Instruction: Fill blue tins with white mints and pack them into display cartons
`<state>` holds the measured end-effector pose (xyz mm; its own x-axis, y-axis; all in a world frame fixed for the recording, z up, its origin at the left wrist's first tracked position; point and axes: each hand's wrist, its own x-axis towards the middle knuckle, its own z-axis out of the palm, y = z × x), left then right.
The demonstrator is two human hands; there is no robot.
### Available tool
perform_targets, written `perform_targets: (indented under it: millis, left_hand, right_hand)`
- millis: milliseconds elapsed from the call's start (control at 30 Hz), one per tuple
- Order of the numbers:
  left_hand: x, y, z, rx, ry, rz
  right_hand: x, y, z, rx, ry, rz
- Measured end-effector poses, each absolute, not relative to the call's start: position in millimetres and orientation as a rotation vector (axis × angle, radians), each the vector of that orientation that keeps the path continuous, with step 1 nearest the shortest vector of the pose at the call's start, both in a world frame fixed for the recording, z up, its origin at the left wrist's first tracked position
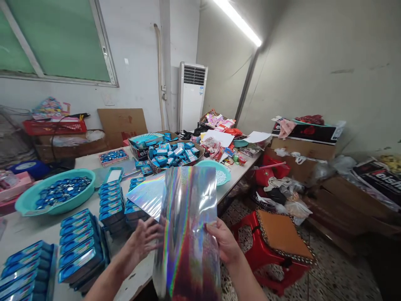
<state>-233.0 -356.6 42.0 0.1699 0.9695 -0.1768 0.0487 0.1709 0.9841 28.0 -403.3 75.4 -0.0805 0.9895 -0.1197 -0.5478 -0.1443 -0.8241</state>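
A shiny silver holographic sheet [191,225] stands upright in front of me, bending slightly and throwing rainbow streaks. My right hand [224,240] pinches its right edge, thumb on the near face. At its left edge is my left hand [145,240], fingers spread and a little blurred; whether the fingertips touch the sheet I cannot tell. Behind it, a second holographic sheet [148,196] lies slanted over stacked blue cases. More stacks of blue cases [81,246] stand in rows to the left of my left hand.
A turquoise basin [23,202] of blue round pieces sits on the table at left. Boxes of small blue packs [175,154] and a turquoise bowl [223,175] of pale bits are farther back. A red stool [278,238] with an orange seat stands right, near bags and cartons.
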Motion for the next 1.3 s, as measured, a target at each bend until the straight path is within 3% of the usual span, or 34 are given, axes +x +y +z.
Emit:
perform_targets:
  millis: [67,267,467,733,1100,1300]
  left_hand:
    - [-213,-360,47,1.027,1.001,0.846]
    - [-190,-375,45,0.96,1.136,1.149]
    - [-191,-388,53,0.954,1.046,1.103]
    - [-194,-407,48,1.165,1.148,0.892]
    - [-204,-427,32,1.403,1.372,0.949]
    - [-218,-424,26,1.975,1.552,1.05]
  right_hand:
    - [42,-418,68,-0.937,-0.724,1.527]
    - [66,-437,40,-1.208,-0.638,1.214]
    - [68,-448,45,-1.217,-0.705,1.05]
    - [78,-461,50,-1.283,-0.642,1.072]
    - [89,-482,36,-1.448,-0.772,1.207]
    - [84,-486,44,-1.496,-0.859,1.099]
